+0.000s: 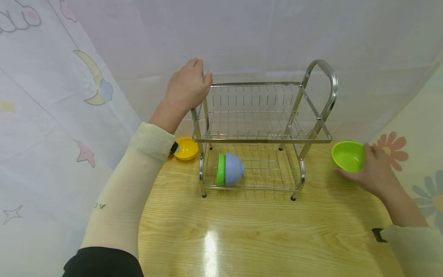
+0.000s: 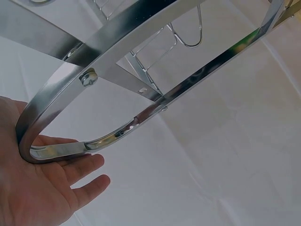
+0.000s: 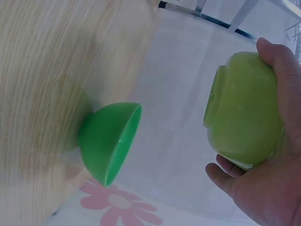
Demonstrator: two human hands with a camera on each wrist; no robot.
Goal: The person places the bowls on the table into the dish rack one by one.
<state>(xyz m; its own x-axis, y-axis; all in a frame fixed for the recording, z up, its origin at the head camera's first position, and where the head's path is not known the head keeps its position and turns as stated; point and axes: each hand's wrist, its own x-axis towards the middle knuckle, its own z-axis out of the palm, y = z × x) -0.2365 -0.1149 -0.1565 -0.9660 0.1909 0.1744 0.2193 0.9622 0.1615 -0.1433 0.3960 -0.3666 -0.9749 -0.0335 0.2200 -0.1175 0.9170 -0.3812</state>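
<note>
My right hand (image 1: 377, 173) holds the lime-green round bowl (image 1: 347, 156), and the rack is on the left side of it.
The bowl is upright above the pale wooden desk (image 1: 259, 231), with my thumb and fingers clamped on its wall; a deeper-green bowl (image 3: 106, 141) stands on the desk under it, not touching. From this hand, the two-tier silver metal rack (image 1: 264, 141) lies to the left, its long axis running left to right, so the right hand is at the rack's right end and much nearer to the bowl. My left hand (image 1: 188, 84) touches the rack's curved left handle (image 2: 44, 96), the visible fingers rather straight and a little apart.
</note>
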